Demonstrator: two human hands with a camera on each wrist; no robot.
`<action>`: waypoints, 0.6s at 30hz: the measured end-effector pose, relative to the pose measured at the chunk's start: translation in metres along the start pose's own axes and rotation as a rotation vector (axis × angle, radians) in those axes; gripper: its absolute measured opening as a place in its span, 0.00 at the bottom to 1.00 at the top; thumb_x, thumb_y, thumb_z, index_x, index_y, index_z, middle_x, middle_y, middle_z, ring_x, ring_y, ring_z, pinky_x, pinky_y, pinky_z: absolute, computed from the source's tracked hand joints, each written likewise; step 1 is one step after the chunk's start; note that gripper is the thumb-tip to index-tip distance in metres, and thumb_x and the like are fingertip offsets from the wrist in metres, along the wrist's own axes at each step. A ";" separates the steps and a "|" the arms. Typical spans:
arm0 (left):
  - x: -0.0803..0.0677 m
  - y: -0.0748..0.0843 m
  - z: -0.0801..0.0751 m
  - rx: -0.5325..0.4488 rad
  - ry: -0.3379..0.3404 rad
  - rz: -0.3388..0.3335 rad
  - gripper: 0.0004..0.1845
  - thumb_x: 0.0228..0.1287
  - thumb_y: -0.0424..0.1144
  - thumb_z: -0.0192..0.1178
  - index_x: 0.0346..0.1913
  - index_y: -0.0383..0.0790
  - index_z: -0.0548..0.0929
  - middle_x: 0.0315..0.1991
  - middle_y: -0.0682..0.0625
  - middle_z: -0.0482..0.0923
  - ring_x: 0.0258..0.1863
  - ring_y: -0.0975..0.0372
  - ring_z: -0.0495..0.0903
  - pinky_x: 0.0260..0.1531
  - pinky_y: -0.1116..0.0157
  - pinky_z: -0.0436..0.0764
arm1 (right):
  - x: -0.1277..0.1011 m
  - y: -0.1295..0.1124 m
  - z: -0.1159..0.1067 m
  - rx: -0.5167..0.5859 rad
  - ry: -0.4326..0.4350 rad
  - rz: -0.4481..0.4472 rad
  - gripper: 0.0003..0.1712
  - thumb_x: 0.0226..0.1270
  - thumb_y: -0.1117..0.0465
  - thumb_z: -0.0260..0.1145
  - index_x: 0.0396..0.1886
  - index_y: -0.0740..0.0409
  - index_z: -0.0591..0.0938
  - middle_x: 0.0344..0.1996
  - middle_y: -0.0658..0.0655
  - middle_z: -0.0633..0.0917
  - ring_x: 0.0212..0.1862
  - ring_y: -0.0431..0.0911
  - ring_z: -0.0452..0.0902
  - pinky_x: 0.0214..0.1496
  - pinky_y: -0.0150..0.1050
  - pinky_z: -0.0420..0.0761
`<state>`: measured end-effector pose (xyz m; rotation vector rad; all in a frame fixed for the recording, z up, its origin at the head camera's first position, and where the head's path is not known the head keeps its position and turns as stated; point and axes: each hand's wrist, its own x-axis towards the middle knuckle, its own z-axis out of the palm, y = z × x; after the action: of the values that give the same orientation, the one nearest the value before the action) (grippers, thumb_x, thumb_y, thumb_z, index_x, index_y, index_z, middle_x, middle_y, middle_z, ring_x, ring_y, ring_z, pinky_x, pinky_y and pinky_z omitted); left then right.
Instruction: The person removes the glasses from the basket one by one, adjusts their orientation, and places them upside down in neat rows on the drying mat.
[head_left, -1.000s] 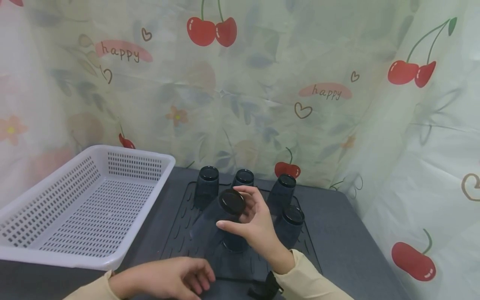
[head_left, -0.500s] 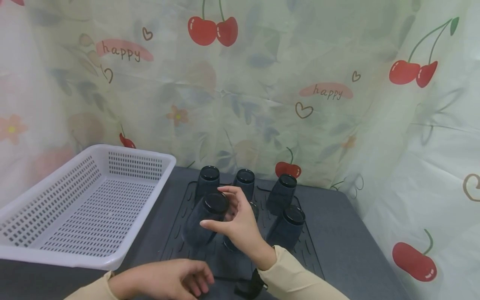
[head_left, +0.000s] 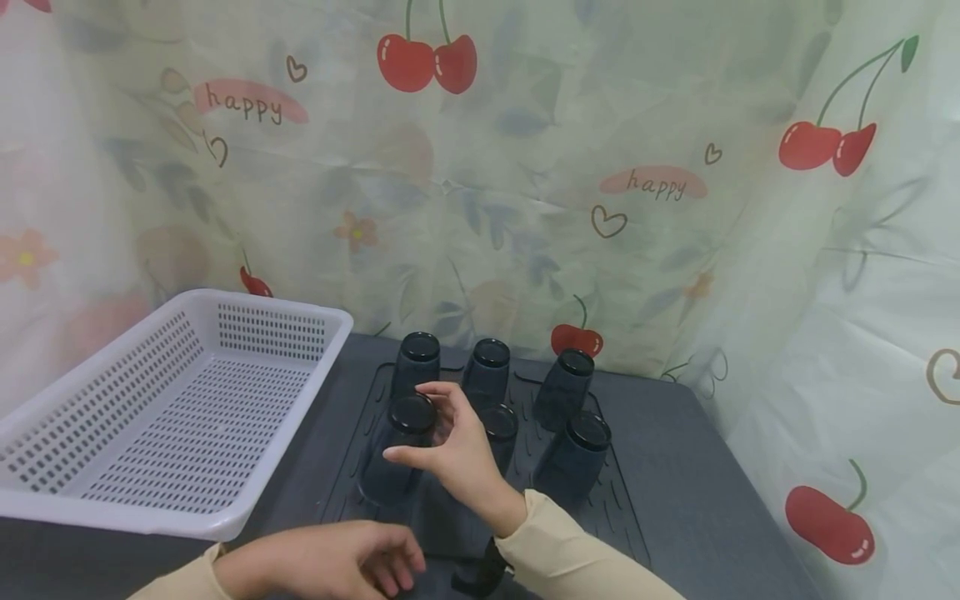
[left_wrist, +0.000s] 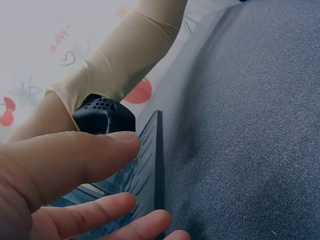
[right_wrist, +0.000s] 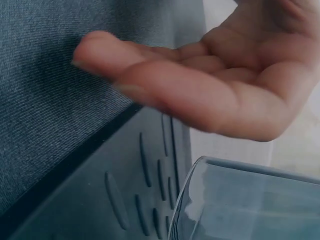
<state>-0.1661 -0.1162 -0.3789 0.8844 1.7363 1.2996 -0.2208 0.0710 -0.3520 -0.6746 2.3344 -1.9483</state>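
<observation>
My right hand (head_left: 465,467) grips a dark tinted drinking glass (head_left: 393,475), thumb across its front and fingers round its far side. Base up and slightly tilted, this glass is at the front left of a black ridged drying mat (head_left: 607,521); whether its rim touches the mat is unclear. Part of a clear bluish glass (right_wrist: 245,205) fills the right wrist view's lower right. Low at the table's front, my left hand (head_left: 337,562) hovers with fingers loosely bent and nothing held. Its thumb and fingers (left_wrist: 102,212) stand apart in the left wrist view.
Upside down on the mat stand several more dark glasses, including a front-middle glass (head_left: 501,425), a front-right glass (head_left: 573,462) and a back-left glass (head_left: 415,367). A white perforated basket (head_left: 262,483) stands left. Behind the table (head_left: 675,483) hangs a cherry-print curtain (head_left: 517,250).
My right hand has moved the glass left and a little down, and the glass has turned from strongly tilted to nearly upright. The front-middle glass now shows beside the hand. My left hand barely moves.
</observation>
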 end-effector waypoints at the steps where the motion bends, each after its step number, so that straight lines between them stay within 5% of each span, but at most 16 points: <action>1: 0.000 0.000 0.000 0.002 0.001 0.003 0.21 0.64 0.35 0.62 0.57 0.29 0.74 0.49 0.46 0.80 0.46 0.65 0.81 0.46 0.73 0.79 | 0.001 0.001 0.001 -0.002 0.000 0.005 0.42 0.48 0.61 0.79 0.62 0.47 0.69 0.63 0.54 0.75 0.66 0.44 0.70 0.68 0.56 0.67; 18: -0.006 -0.003 -0.005 0.009 0.023 0.002 0.19 0.63 0.33 0.61 0.56 0.29 0.74 0.49 0.46 0.79 0.47 0.64 0.81 0.45 0.74 0.78 | 0.008 0.015 0.011 -0.049 0.025 0.030 0.42 0.45 0.62 0.81 0.61 0.50 0.71 0.57 0.49 0.78 0.61 0.44 0.74 0.67 0.52 0.70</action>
<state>-0.1683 -0.1244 -0.3794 0.8799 1.7605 1.3085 -0.2296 0.0597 -0.3662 -0.6184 2.3993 -1.9052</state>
